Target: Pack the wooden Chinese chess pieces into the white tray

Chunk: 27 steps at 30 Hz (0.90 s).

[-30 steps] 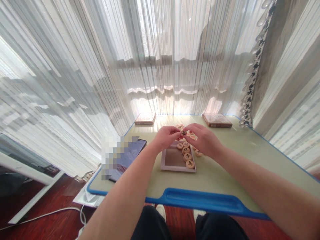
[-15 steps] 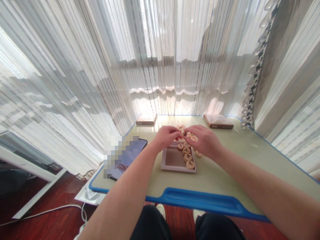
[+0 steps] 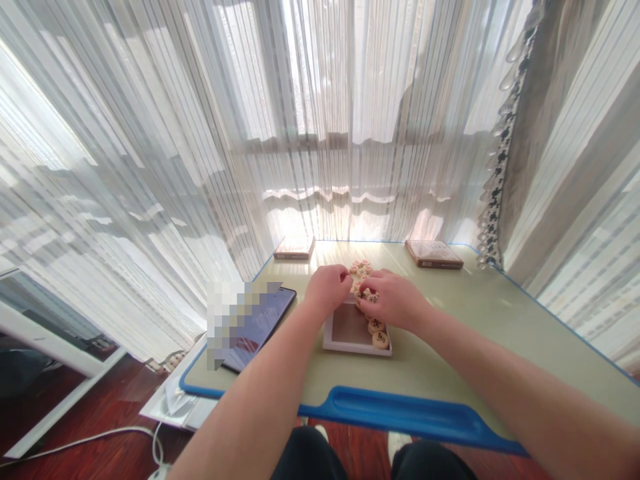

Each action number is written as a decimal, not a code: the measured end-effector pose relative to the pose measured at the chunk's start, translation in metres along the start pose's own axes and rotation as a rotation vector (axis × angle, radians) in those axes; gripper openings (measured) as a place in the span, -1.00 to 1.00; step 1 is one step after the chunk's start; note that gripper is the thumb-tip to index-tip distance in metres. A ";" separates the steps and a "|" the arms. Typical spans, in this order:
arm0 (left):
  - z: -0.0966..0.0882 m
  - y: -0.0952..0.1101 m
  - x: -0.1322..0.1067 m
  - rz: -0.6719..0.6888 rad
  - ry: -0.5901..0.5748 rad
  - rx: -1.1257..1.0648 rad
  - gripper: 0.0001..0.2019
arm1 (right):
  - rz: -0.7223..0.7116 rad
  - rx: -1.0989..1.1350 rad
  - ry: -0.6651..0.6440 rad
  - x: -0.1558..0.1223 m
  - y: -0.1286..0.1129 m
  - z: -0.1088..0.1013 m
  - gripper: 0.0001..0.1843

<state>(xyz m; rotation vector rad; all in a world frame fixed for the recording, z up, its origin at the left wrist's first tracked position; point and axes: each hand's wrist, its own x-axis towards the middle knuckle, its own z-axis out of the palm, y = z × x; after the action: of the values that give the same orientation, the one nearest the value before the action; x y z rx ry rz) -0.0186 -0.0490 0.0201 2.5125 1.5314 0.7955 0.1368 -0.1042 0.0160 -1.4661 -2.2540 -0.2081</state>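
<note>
My right hand (image 3: 395, 301) reaches over the far right part of a shallow open box (image 3: 356, 351), its fingers closed around a round wooden Chinese chess piece (image 3: 361, 297). Beyond the box's far left corner is my left hand (image 3: 327, 290), fingers curled together; whether they hold anything is hidden. Inside the box, pieces with black characters line the right side, among them a horse piece (image 3: 381, 340) in the near corner and a chariot piece (image 3: 376, 325) behind it. My right hand partly covers the others. More loose pieces (image 3: 361, 267) lie on the table past the box.
A phone or tablet (image 3: 265, 320), partly blurred out, lies left of the box. Two flat boxes rest along the table's far edge, one at left (image 3: 295, 248) and one at right (image 3: 434, 254). A blue tray ledge (image 3: 405, 408) runs along the near edge.
My hands were together around a small piece above the box's far edge. They have drawn apart, and my right hand has lowered a piece to the box's far right part.
</note>
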 end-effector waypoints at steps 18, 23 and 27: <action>0.000 0.003 0.000 0.019 -0.044 -0.058 -0.77 | 0.116 0.001 -0.052 0.002 -0.002 0.001 -0.81; -0.001 0.001 0.000 0.029 -0.077 -0.136 -0.79 | 0.126 0.022 -0.078 0.002 -0.002 0.000 -0.80; -0.001 -0.001 0.000 0.036 -0.092 -0.182 -0.76 | 0.156 0.087 -0.010 0.001 0.003 -0.003 -0.78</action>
<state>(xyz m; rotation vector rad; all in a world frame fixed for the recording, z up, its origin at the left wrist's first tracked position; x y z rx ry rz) -0.0194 -0.0487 0.0204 2.4152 1.3252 0.7747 0.1400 -0.1026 0.0188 -1.5901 -2.1169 -0.0539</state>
